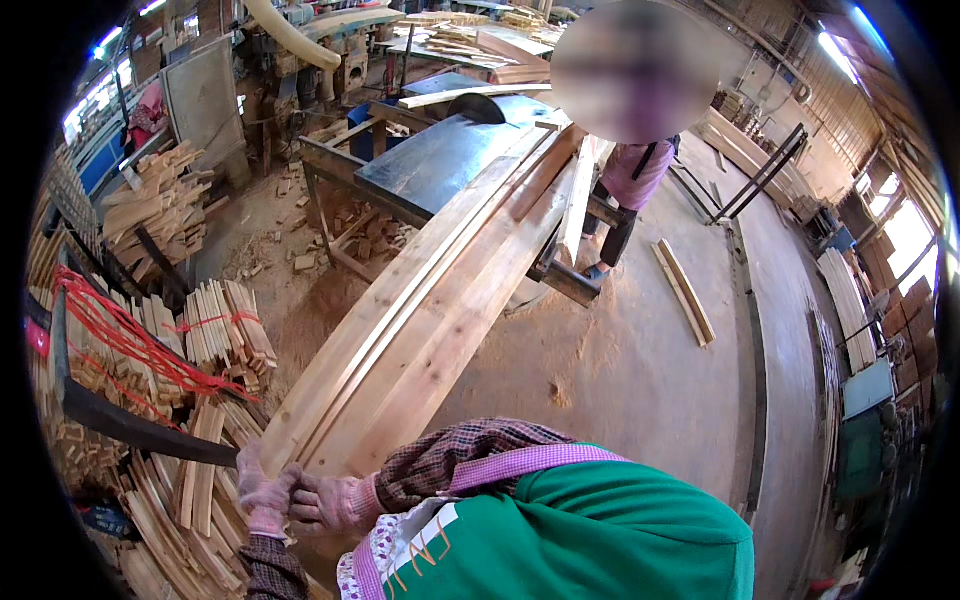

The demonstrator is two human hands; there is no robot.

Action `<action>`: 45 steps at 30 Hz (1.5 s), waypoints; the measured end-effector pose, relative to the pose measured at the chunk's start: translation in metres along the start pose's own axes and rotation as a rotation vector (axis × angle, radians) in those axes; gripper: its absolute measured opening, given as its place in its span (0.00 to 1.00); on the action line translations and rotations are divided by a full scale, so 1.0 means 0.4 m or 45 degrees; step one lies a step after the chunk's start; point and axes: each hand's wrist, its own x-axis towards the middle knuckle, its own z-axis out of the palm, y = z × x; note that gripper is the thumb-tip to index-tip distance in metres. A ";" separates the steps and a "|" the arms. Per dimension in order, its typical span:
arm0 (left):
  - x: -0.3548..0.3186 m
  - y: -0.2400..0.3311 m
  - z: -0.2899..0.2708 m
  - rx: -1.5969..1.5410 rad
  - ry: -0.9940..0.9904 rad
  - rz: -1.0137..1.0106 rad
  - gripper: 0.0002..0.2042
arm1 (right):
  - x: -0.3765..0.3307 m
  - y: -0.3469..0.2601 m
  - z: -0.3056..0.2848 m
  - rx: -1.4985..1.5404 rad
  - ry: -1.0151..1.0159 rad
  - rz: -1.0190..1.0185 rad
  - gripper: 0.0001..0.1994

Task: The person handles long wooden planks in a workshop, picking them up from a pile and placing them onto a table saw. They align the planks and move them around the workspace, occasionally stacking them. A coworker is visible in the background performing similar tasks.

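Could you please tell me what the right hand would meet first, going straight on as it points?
The right hand points left, so it would probably meet the left hand first, though depth there is unclear.

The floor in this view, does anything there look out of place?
Yes: a long wooden piece lies loose on the floor right of the boards, as if dropped. Sawdust and offcuts are scattered about too, looking untidy.

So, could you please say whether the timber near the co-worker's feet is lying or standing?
Lying down: the timber stretches lengthwise along the floor.
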 end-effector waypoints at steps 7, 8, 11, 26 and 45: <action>-0.048 -0.084 0.024 -0.599 0.171 0.080 0.45 | -0.008 -0.034 -0.025 -0.490 -0.075 -0.142 0.18; -0.056 -0.097 0.019 -0.580 0.205 0.111 0.44 | -0.002 -0.038 -0.033 -0.477 -0.105 -0.154 0.18; -0.066 -0.108 -0.033 0.011 0.126 0.196 0.42 | 0.027 -0.040 -0.066 -0.395 -0.141 -0.125 0.16; -0.150 0.321 -0.030 1.545 -0.801 -0.242 0.81 | -0.099 -0.024 -0.300 -0.460 -0.199 0.185 0.11; -0.183 0.294 -0.041 1.403 -0.644 -0.195 0.80 | -0.093 -0.093 -0.413 -0.425 -0.384 0.346 0.24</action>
